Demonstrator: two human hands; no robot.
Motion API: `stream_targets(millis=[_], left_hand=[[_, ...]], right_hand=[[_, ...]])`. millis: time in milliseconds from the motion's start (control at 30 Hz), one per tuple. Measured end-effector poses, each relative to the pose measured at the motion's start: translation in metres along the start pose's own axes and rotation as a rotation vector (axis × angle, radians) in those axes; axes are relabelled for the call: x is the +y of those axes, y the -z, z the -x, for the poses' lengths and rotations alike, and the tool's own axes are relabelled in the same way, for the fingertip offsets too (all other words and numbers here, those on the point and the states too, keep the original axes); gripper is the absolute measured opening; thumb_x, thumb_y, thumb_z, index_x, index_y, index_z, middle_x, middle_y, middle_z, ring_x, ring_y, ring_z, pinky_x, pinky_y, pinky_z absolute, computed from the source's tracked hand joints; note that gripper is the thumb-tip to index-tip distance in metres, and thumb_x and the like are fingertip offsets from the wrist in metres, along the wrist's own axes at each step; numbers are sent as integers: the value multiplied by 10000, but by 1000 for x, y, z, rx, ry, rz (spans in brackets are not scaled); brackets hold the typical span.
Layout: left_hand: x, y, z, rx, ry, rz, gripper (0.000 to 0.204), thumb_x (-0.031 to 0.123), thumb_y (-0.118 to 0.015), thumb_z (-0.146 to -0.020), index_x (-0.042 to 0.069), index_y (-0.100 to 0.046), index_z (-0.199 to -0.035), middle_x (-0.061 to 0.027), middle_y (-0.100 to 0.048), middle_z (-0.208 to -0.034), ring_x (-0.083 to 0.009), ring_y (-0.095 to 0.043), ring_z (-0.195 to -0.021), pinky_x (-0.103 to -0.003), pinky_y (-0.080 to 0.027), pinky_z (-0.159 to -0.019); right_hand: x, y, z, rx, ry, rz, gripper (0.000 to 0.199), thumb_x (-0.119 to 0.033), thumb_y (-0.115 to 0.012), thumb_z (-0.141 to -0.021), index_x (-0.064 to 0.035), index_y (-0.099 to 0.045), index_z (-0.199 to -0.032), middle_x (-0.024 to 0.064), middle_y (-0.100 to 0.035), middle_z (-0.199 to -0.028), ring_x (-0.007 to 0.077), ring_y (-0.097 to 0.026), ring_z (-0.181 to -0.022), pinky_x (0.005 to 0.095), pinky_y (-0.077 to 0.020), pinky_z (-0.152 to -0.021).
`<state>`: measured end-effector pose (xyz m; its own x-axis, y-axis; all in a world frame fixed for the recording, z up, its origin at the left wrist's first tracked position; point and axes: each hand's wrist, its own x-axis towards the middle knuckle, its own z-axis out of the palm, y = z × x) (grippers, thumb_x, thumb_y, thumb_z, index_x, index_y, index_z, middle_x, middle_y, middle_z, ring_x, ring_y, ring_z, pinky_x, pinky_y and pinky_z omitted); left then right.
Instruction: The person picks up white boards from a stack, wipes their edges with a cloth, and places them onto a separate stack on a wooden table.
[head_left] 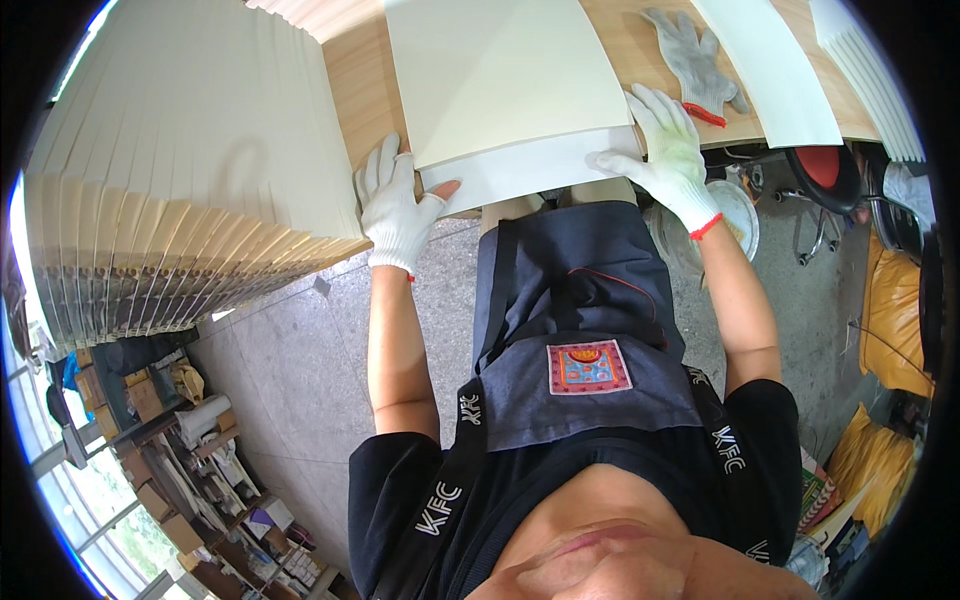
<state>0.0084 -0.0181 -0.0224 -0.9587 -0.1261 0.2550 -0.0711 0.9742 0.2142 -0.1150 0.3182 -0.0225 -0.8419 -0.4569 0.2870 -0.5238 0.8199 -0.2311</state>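
Head view, from the far left: a tall stack of cream sheets (180, 120) is rising to the left of the left hand (393, 212), its layered edges fanning and its nearest corner ending just beside the glove; whether the two are touching, I cannot tell. Well below that hand, further left, a cardboard box (181, 533) is sitting among cluttered shelving, and grey floor (290, 370) is showing between. Just beyond the hand, a bare strip of the wood-grained surface (357, 95) is showing. The left hand itself is wearing a white glove and spreading wide, its fingers lying along the left edge of a cream sheet (510, 80), its bare-tipped thumb resting on a white strip (525, 170).

Between the two hands, the sheet is lying flat and the strip is running along its near edge; whether that is a separate piece or a fold, I cannot tell. Nearer the body, between the forearms, a dark apron (515, 290) is hanging.

The right hand (665, 160), also white-gloved, is spreading wide too, its fingers pointing along the sheet's right edge and its thumb lying on the strip. Beyond its fingertips a loose grey glove (692, 60) is lying. Further right of that hand, a white panel (780, 80) is stretching away, and a white stack (875, 80) is standing past it.
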Motion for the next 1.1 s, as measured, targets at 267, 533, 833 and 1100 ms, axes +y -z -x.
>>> stream_targets(millis=[267, 533, 833, 1100], left_hand=[[2, -3, 3, 73, 14, 19, 712, 480, -776, -738, -39, -601, -1193, -199, -477, -1439, -405, -405, -1318, -477, -308, -1117], [7, -4, 8, 111, 29, 47, 631, 392, -798, -725, -26, -628, -1166, -172, -520, -1418, -384, -438, -1307, -438, -356, -1096], [6, -2, 7, 67, 53, 92, 608, 364, -793, -741, -18, -630, -1185, -169, -496, -1446, -384, -413, -1328, -430, -333, -1114], [4, -3, 9, 63, 33, 79, 623, 396, -767, -769, -33, -614, -1193, -177, -477, -1458, -383, -397, -1344, -436, -322, -1119]], right_hand=[[-1, 5, -1, -37, -33, -48, 929, -655, -709, -734, -76, -478, -1423, 150, -433, -1494, 338, -367, -1400, 465, -272, -1156], [-9, 11, -4, -17, 9, 92, 926, -713, -654, -744, -46, -515, -1371, 122, -496, -1433, 294, -424, -1357, 467, -313, -1118], [0, -2, -1, 124, 56, 58, 900, -722, -666, -723, -45, -568, -1307, 125, -536, -1394, 274, -462, -1330, 467, -306, -1116], [-1, -1, -1, 105, 33, 62, 925, -737, -654, -721, -50, -558, -1334, 99, -530, -1410, 276, -454, -1335, 464, -307, -1117]])
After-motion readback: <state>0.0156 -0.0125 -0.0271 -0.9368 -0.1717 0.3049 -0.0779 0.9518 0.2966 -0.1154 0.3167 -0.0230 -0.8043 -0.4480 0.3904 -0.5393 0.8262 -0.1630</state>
